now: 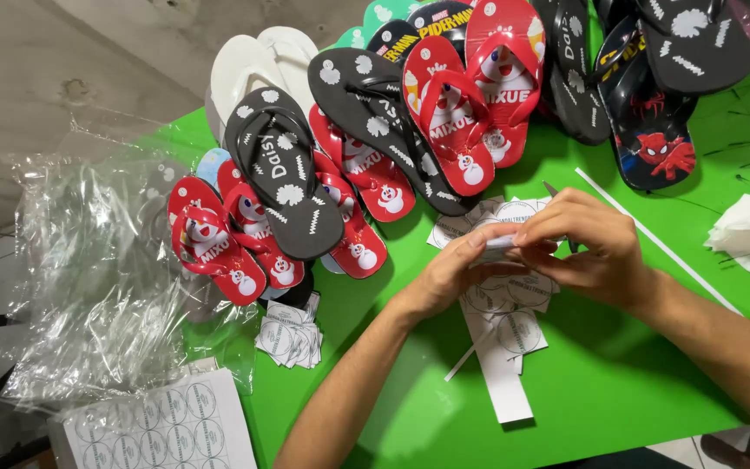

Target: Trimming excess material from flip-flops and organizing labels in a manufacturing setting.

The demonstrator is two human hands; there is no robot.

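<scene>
Bright, even light from above; soft shadows under the forearms on the green bench (618, 382); glare on the plastic bags (88, 260); focus sharp.

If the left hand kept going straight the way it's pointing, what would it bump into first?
Probably the right hand: the left hand points up and right, and their fingertips already meet over a small white sticker piece.

White round-sticker sheet (496, 249) pinched between fingertips, above green table.
</scene>
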